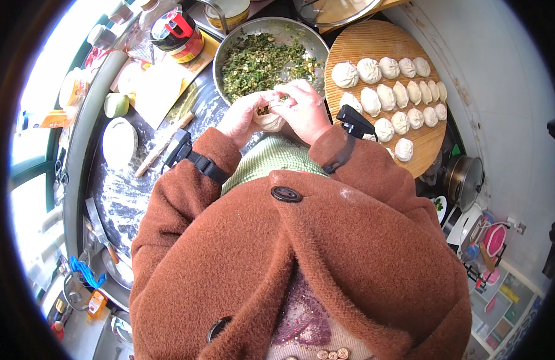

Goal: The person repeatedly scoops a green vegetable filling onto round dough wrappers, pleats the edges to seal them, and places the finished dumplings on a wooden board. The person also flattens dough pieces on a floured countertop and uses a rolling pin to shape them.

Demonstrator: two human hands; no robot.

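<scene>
Between my two hands is a round dough wrapper [270,123] with some green filling showing inside its open top. My left hand [246,117] cups it from the left, fingers curled round the edge. From the other side my right hand [304,111] pinches the rim with its fingertips. Just beyond my hands stands a wide metal bowl [323,48] holding chopped green filling [262,63]. To the right, several shaped buns [369,70] sit in rows on a round wooden board [349,45].
A rolling pin [163,146] lies on the floured dark counter [118,198], beside a white plate [120,143]. At the back left stands a jar with a red lid [177,33]. A knife [97,222] rests near the sink side, and a metal pot [463,180] stands right.
</scene>
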